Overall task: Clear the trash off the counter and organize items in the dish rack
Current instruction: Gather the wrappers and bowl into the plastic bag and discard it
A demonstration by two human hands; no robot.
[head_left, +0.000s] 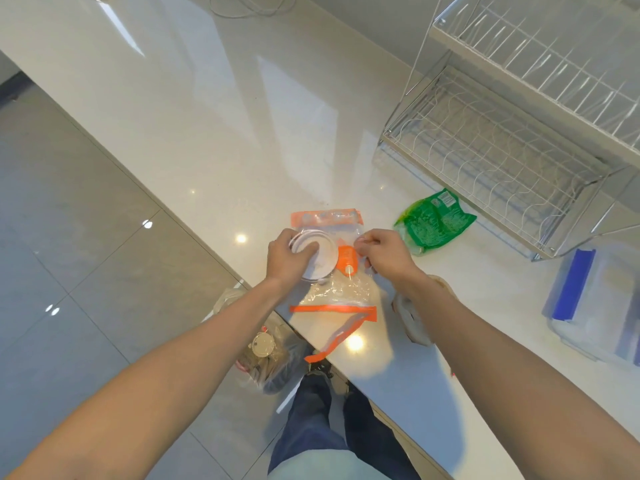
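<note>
A clear plastic bag with orange trim lies flat near the counter's front edge. My left hand grips a white round lid resting on the bag. My right hand pinches the bag's clear film just right of an orange piece inside it. A crumpled green snack wrapper lies to the right, between my right hand and the wire dish rack. The rack's two tiers hold nothing that I can see.
A clear lidded container with a blue strip sits on the white counter at the right. A brownish object is partly hidden under my right forearm. A plastic bag of trash stands on the tiled floor below the counter edge.
</note>
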